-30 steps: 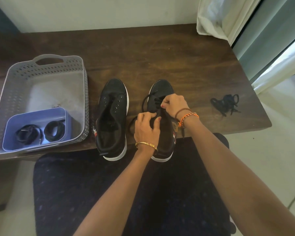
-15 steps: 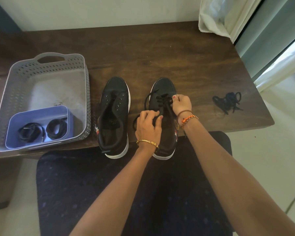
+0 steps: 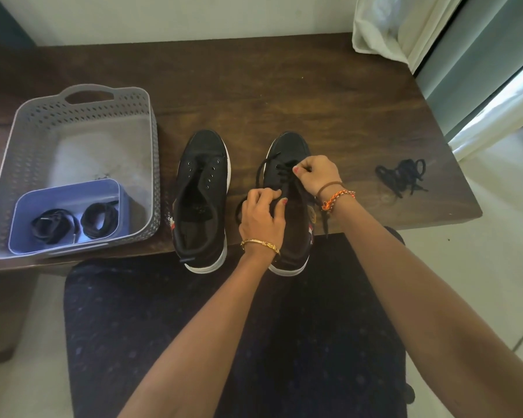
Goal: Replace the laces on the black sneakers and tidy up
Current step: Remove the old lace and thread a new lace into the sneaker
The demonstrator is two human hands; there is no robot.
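Note:
Two black sneakers with white soles stand side by side at the table's near edge. The left sneaker (image 3: 201, 191) has bare eyelets and no lace. The right sneaker (image 3: 290, 149) carries a black lace (image 3: 264, 167) partly threaded near the toe. My left hand (image 3: 261, 217) rests on the shoe's left side, fingers curled on the lace and upper. My right hand (image 3: 317, 173) pinches the lace over the eyelets on the right side. A loose lace end (image 3: 325, 220) hangs below my right wrist.
A grey perforated basket (image 3: 43, 122) sits at the left, holding a blue tub (image 3: 64, 191) with two coiled black laces (image 3: 73, 221). A loose tangle of black lace (image 3: 402, 176) lies on the dark wooden table (image 3: 284, 86) at right. White curtain (image 3: 399, 28) hangs at the back right.
My right hand has shifted right and toward the toe, drawing the lace across the eyelets. My left hand stays on the shoe's left side.

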